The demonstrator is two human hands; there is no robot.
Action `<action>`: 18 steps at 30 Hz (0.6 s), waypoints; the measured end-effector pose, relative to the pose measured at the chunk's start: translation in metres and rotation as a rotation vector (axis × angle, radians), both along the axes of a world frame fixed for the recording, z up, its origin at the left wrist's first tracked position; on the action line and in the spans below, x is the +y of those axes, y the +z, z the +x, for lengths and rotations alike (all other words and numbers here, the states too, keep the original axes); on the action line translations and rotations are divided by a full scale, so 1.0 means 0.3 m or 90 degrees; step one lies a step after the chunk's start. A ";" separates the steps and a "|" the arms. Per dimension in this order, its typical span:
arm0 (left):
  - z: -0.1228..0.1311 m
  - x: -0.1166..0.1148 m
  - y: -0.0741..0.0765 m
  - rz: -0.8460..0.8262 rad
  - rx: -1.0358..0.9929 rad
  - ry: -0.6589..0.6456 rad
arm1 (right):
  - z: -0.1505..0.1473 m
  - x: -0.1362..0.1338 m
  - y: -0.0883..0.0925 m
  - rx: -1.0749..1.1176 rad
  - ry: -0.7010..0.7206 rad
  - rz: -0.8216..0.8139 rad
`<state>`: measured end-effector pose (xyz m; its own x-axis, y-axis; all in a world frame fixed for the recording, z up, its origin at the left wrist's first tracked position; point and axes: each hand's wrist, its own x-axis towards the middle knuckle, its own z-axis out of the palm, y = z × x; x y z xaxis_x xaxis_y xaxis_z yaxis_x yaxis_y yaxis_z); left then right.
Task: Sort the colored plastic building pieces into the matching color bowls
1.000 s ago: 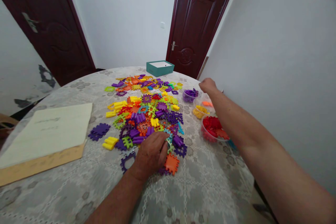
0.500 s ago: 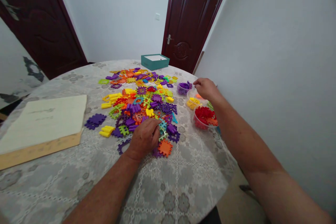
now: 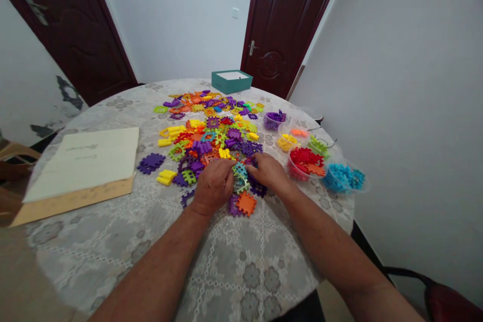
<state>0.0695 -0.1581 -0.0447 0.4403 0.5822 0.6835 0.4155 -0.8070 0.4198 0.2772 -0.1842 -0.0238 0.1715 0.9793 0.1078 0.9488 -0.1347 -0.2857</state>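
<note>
Both hands' fingertips are buried among the pieces, so I cannot tell whether either one grips. A teal toothed plastic tile (image 3: 240, 171) lies between the left hand (image 3: 212, 187) and the right hand (image 3: 268, 171), touching both, at the near edge of the multicoloured tile pile (image 3: 211, 136). The right hand has come over from the clear plastic bowls (image 3: 291, 172) on the right.

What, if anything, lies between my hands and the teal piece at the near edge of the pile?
Nothing visible. The left hand and right hand both have fingertips at the teal piece, one on each side. An orange piece lies just nearer the person, not between.
</note>
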 end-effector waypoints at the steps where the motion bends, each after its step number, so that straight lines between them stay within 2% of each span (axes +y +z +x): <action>1: 0.000 0.000 0.001 -0.001 0.003 0.002 | 0.002 0.003 -0.007 -0.001 -0.002 -0.002; 6: 0.001 0.002 0.003 0.026 0.012 0.009 | 0.027 0.000 -0.023 0.011 0.022 0.022; 15: -0.007 0.027 -0.023 0.036 0.009 0.035 | 0.074 -0.005 -0.058 0.028 -0.051 0.127; 18: -0.006 0.022 -0.018 0.036 0.016 0.038 | 0.079 -0.008 -0.054 0.034 -0.070 0.198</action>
<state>0.0677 -0.1514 -0.0500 0.4231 0.5691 0.7050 0.4735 -0.8023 0.3635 0.3009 -0.1865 -0.0399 0.2886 0.8760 0.3865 0.9156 -0.1346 -0.3788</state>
